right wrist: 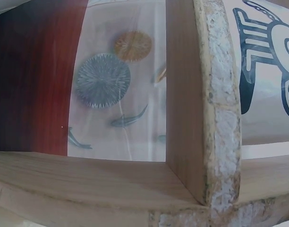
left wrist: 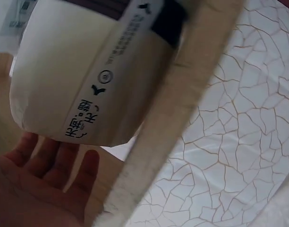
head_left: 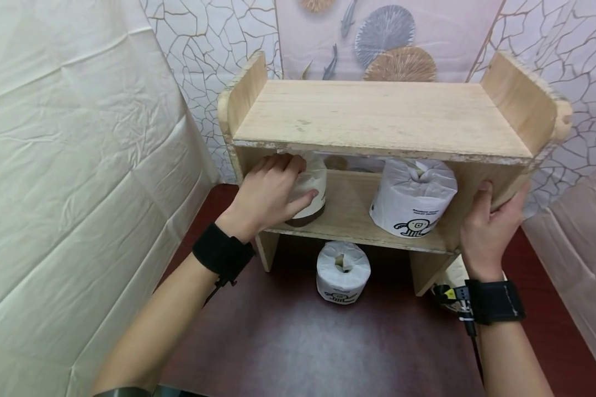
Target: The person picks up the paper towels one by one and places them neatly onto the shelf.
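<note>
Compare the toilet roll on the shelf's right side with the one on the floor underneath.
The shelf roll stands on the middle board of the wooden shelf, tilted, and looks larger; the floor roll sits on the dark red floor under the shelf and looks smaller. No hand touches either. Both are white, wrapped, with a dark cartoon print.

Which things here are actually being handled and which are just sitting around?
Handled:
left hand gripping a white container
right hand holding the wooden shelf

Sitting around:
wrapped roll on the shelf
wrapped roll on the floor
</note>
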Action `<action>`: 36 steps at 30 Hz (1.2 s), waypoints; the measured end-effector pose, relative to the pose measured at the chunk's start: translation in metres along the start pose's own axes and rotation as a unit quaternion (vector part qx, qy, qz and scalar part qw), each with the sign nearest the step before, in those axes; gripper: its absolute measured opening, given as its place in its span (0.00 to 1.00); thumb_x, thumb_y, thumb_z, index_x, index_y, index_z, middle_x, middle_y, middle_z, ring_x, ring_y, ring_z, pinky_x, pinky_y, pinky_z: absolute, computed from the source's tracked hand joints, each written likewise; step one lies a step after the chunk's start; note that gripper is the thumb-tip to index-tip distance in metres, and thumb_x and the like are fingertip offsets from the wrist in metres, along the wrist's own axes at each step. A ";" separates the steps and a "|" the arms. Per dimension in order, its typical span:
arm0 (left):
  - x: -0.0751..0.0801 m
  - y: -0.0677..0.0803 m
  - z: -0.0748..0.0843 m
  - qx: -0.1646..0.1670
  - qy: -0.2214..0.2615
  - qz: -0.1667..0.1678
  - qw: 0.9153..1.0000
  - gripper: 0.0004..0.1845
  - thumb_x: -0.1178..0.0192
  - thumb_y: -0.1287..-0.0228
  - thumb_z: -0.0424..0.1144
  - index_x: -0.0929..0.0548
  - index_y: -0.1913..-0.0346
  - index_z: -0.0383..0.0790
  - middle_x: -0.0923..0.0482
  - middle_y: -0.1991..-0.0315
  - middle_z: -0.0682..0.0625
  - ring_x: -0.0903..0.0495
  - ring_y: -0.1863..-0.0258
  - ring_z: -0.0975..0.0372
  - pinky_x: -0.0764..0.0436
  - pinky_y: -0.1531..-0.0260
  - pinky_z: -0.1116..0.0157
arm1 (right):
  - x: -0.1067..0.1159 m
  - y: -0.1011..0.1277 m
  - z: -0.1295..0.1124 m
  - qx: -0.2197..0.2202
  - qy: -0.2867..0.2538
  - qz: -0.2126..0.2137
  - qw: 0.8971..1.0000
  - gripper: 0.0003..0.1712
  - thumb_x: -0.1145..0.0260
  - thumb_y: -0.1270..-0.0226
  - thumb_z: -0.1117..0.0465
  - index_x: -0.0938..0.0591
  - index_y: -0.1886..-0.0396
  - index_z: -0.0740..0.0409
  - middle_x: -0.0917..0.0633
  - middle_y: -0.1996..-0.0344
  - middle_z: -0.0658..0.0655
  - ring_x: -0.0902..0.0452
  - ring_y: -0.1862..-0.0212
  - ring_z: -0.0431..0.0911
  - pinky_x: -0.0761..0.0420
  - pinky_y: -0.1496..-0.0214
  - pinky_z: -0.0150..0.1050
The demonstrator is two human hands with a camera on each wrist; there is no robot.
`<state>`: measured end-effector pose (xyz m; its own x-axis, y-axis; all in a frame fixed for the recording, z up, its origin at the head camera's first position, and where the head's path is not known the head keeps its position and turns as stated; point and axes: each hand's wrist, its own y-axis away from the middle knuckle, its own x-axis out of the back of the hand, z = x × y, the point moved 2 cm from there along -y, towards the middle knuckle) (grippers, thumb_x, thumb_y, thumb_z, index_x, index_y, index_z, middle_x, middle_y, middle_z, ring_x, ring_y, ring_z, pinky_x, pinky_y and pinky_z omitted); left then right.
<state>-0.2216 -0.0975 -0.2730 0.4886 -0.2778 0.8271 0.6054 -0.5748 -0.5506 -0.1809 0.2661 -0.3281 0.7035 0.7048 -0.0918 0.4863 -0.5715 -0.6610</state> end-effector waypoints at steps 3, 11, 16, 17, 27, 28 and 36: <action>0.000 -0.008 0.004 0.024 0.015 0.016 0.999 0.24 0.37 0.26 0.59 0.17 0.48 0.39 0.17 0.54 0.45 0.17 0.51 0.50 0.19 0.52 0.55 | 0.001 0.000 0.000 0.001 0.005 0.001 1.000 0.26 0.43 0.22 0.62 0.26 0.26 0.52 0.20 0.51 0.45 0.23 0.48 0.45 0.28 0.46 0.35; -0.004 -0.024 0.020 0.087 0.028 0.018 0.996 0.31 0.35 0.27 0.58 0.19 0.36 0.36 0.14 0.49 0.40 0.15 0.52 0.47 0.16 0.63 0.53 | 0.001 -0.001 0.002 0.013 -0.011 -0.001 1.000 0.27 0.42 0.22 0.63 0.26 0.27 0.52 0.19 0.49 0.45 0.23 0.46 0.47 0.27 0.44 0.36; -0.010 -0.027 0.034 0.125 -0.044 0.049 0.990 0.34 0.33 0.30 0.63 0.16 0.43 0.32 0.14 0.62 0.41 0.14 0.66 0.49 0.16 0.69 0.55 | 0.002 -0.001 0.005 0.038 -0.012 -0.018 0.999 0.26 0.42 0.22 0.62 0.26 0.26 0.51 0.19 0.48 0.44 0.23 0.45 0.48 0.27 0.43 0.37; -0.012 -0.027 0.036 0.127 -0.066 0.060 0.988 0.33 0.33 0.30 0.63 0.15 0.48 0.32 0.15 0.65 0.42 0.15 0.68 0.50 0.16 0.70 0.55 | 0.002 -0.001 0.005 0.037 -0.013 -0.018 0.999 0.27 0.43 0.22 0.62 0.27 0.26 0.51 0.19 0.48 0.45 0.23 0.45 0.48 0.27 0.43 0.37; -0.020 -0.031 0.049 0.141 -0.209 0.099 0.963 0.30 0.31 0.35 0.66 0.19 0.75 0.41 0.24 0.82 0.50 0.20 0.80 0.57 0.20 0.76 0.63 | -0.003 0.003 -0.011 0.002 -0.012 0.000 1.000 0.28 0.45 0.23 0.66 0.28 0.25 0.55 0.21 0.47 0.45 0.24 0.43 0.48 0.28 0.39 0.38; -0.020 -0.032 0.050 0.139 -0.216 0.101 0.961 0.29 0.30 0.34 0.65 0.20 0.76 0.41 0.26 0.83 0.50 0.20 0.81 0.58 0.20 0.76 0.64 | -0.003 0.003 -0.011 0.002 -0.011 0.000 1.000 0.28 0.45 0.23 0.66 0.27 0.25 0.56 0.21 0.47 0.45 0.24 0.43 0.48 0.28 0.39 0.38; -0.019 -0.035 0.054 0.122 -0.252 0.128 0.951 0.26 0.29 0.33 0.58 0.21 0.79 0.43 0.32 0.87 0.53 0.23 0.84 0.59 0.21 0.77 0.64 | 0.001 0.000 0.001 0.014 -0.010 -0.008 1.000 0.28 0.43 0.22 0.64 0.27 0.25 0.52 0.20 0.47 0.45 0.24 0.43 0.48 0.27 0.40 0.38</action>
<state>-0.2185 -0.0310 -0.2758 0.8415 0.0557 0.5373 0.5242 -0.3248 -0.7872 -0.1811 0.2674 -0.3288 0.6845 0.7227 -0.0957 0.4834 -0.5482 -0.6825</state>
